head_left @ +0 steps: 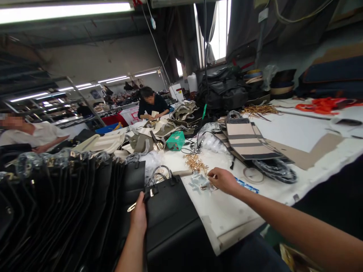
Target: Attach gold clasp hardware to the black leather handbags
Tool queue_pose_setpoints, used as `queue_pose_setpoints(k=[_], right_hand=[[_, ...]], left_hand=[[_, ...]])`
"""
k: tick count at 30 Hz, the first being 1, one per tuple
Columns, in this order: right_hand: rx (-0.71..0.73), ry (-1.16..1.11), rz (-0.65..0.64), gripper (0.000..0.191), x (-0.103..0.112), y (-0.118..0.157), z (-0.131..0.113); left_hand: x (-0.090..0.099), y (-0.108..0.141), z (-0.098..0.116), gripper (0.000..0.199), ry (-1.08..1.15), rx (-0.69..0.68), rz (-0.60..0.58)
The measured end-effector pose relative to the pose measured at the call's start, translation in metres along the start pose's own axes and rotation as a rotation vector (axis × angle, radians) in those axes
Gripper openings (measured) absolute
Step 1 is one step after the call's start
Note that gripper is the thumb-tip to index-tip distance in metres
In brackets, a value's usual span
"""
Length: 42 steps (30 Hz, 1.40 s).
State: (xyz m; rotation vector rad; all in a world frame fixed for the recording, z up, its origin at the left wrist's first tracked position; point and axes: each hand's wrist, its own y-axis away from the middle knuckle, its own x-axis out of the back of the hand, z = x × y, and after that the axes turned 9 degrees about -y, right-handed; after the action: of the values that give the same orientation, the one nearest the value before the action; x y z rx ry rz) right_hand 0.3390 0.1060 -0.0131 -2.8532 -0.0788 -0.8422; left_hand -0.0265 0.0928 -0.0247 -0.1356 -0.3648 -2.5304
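Head view: a black leather handbag (170, 223) is clamped at its top edge by the left hand (138, 215). The right hand (224, 180), fingers drawn together, is held just beside small silver metal fittings (200, 183) on the white-covered work surface (235, 223). A heap of gold metal fittings (195, 163) lies just beyond. Black handbags (56, 196) are ranked to the left.
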Motion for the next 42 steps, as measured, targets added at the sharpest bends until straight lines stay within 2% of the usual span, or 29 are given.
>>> queue_pose_setpoints(k=[2, 4, 9, 12, 18, 23, 29, 33, 37, 42], right_hand=[[-0.004, 0.115, -0.04, 0.022, 0.022, -0.002, 0.022], [0.017, 0.198, -0.118, 0.025, 0.031, -0.004, 0.033], [0.088, 0.312, -0.249, 0.037, 0.029, -0.014, 0.039], [0.127, 0.338, -0.296, 0.027, 0.027, -0.021, 0.04], [0.124, 0.381, -0.289, 0.01, 0.032, -0.028, 0.047], [0.085, 0.28, -0.275, 0.011, 0.032, -0.032, 0.052], [0.069, 0.235, -0.235, 0.012, 0.024, -0.036, 0.048], [0.042, 0.168, -0.255, 0.009, 0.016, -0.038, 0.043], [0.036, 0.115, -0.223, 0.007, 0.005, -0.041, 0.05], [0.002, 0.036, -0.234, 0.008, -0.005, -0.042, 0.062]], left_hand=[[-0.002, 0.002, 0.003, 0.036, 0.051, 0.082, -0.074], [-0.004, 0.004, 0.007, 0.037, 0.1, 0.161, -0.137], [-0.004, 0.01, 0.01, 0.042, 0.184, 0.238, -0.198], [-0.002, 0.013, 0.009, 0.045, 0.225, 0.264, -0.233], [0.001, 0.012, 0.006, 0.05, 0.341, 0.275, -0.246], [0.003, 0.009, -0.001, 0.05, 0.41, 0.29, -0.275], [0.008, 0.009, -0.002, 0.053, 0.447, 0.285, -0.293], [0.011, 0.007, -0.005, 0.053, 0.468, 0.305, -0.288], [0.013, 0.002, -0.011, 0.053, 0.499, 0.31, -0.306], [0.017, -0.003, -0.016, 0.051, 0.464, 0.233, -0.212]])
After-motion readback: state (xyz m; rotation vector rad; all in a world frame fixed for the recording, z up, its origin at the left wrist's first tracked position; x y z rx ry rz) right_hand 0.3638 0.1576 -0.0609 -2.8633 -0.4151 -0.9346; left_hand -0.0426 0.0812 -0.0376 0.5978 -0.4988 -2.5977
